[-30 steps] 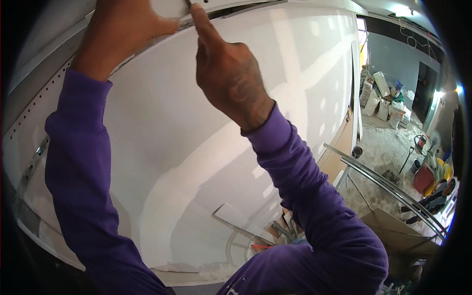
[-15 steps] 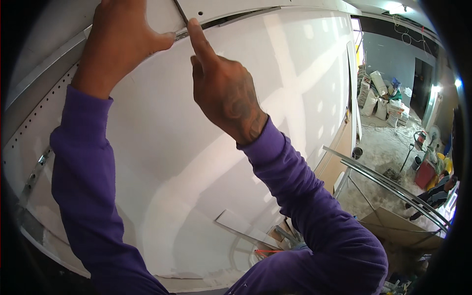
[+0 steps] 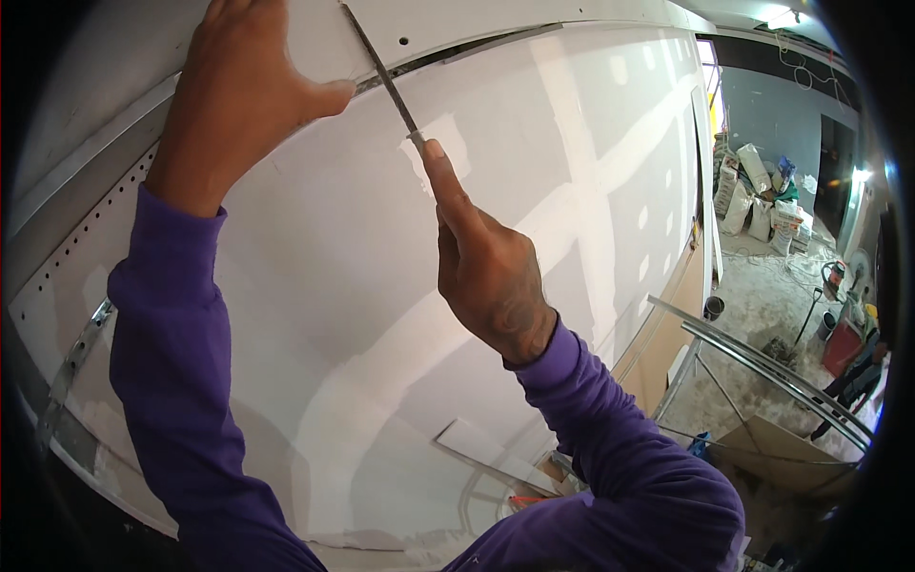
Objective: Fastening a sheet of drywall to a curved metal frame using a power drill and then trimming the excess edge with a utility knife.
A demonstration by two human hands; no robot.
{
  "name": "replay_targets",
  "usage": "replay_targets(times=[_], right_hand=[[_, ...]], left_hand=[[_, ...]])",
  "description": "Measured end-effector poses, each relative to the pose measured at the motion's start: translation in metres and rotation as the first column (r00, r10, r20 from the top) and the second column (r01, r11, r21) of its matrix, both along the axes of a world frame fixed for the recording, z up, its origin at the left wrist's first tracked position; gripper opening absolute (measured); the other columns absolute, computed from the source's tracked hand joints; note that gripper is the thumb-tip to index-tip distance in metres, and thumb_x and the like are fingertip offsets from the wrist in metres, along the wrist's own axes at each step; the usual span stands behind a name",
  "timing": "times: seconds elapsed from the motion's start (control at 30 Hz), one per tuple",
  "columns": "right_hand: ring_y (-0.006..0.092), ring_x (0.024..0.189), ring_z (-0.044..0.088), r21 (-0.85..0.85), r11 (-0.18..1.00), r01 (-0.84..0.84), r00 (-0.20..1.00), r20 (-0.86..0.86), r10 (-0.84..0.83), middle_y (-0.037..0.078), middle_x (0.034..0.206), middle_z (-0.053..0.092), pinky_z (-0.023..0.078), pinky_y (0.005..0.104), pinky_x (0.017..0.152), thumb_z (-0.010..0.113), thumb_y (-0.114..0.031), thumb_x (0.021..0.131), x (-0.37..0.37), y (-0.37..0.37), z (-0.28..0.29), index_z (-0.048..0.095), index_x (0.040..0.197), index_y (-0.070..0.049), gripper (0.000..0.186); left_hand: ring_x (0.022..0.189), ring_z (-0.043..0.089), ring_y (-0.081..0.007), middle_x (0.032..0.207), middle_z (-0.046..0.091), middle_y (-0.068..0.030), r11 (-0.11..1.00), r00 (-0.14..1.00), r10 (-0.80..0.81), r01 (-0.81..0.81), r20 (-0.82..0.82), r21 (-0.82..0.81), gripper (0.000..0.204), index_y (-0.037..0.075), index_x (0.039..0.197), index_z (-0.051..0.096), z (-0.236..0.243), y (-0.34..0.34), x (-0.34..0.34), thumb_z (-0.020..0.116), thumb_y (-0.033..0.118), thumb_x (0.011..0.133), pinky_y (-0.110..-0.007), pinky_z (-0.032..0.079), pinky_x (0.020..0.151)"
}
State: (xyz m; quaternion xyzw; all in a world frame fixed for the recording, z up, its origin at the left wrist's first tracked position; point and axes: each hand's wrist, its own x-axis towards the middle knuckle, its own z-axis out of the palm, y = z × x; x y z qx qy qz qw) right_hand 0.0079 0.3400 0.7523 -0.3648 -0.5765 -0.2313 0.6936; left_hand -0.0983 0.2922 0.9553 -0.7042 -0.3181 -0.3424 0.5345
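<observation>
Both my forearms, in purple sleeves, are raised to the top of a white board wall (image 3: 334,229). My left hand (image 3: 248,105) rests against the upper white panel (image 3: 457,14), thumb spread out near a dark gap along its lower edge; some fingertips are cut off by the frame. My right hand (image 3: 486,267) grips a long, narrow, dark-bladed hand tool (image 3: 386,74), index finger along its handle end. The blade crosses the gap and reaches up over the panel, beside a small hole.
Metal channels (image 3: 762,372) and a brown board (image 3: 782,448) are at lower right. Beyond lie piled sacks (image 3: 758,214), buckets (image 3: 713,307), a shovel and a red object (image 3: 841,345). A person's legs (image 3: 846,391) show at far right. A perforated metal strip (image 3: 91,345) runs along the left.
My right hand has moved down and right with the tool, so more of its blade shows. My left hand sits slightly lower in view, thumb still spread.
</observation>
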Motion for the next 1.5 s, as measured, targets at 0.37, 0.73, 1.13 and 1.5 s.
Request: replay_targets(times=[0.37,0.73,1.13,1.5], right_hand=[[0.0274,0.053,0.062,0.083,0.996,-0.024,1.000,0.007,0.024,0.013,0.067,0.061,0.050,0.0392,0.053,0.059,0.006,0.095,0.003,0.015,0.006,0.038,0.159,-0.013,0.070],[0.0272,0.050,0.058,0.093,0.992,-0.085,0.996,0.028,0.083,0.012,0.065,0.059,0.048,0.0398,0.051,0.058,0.005,0.095,0.010,0.024,0.016,0.038,0.159,-0.013,0.069],[0.0221,0.044,0.053,0.170,0.985,0.007,0.995,0.101,-0.025,0.007,0.059,0.055,0.046,0.0388,0.043,0.057,0.003,0.092,0.015,0.020,0.054,0.033,0.161,-0.013,0.076],[0.0207,0.046,0.054,0.233,0.972,0.019,0.996,0.081,-0.039,0.007,0.064,0.056,0.048,0.0368,0.046,0.057,0.002,0.092,0.014,0.038,0.044,0.026,0.164,-0.012,0.079]], left_hand=[[0.120,0.055,-0.0377,0.122,0.058,-0.0258,0.898,0.981,0.024,0.064,-0.194,0.436,0.084,-0.013,0.128,0.056,0.000,0.022,-0.011,0.089,0.027,0.062,-0.040,0.046,0.107],[0.123,0.055,-0.0374,0.124,0.059,-0.0248,0.997,0.999,0.047,-0.047,0.001,0.053,0.085,-0.012,0.130,0.056,-0.002,-0.003,0.004,0.088,0.029,0.063,-0.042,0.045,0.109],[0.119,0.057,-0.0373,0.120,0.059,-0.0244,1.000,1.000,-0.015,0.015,0.006,0.009,0.082,-0.013,0.127,0.057,0.001,-0.008,0.003,0.090,0.027,0.063,-0.041,0.047,0.106],[0.124,0.058,-0.0368,0.132,0.060,-0.0191,0.958,0.936,-0.265,0.283,-0.232,0.049,0.079,0.003,0.142,0.055,0.033,0.040,-0.026,0.086,0.022,0.072,-0.043,0.047,0.107]])
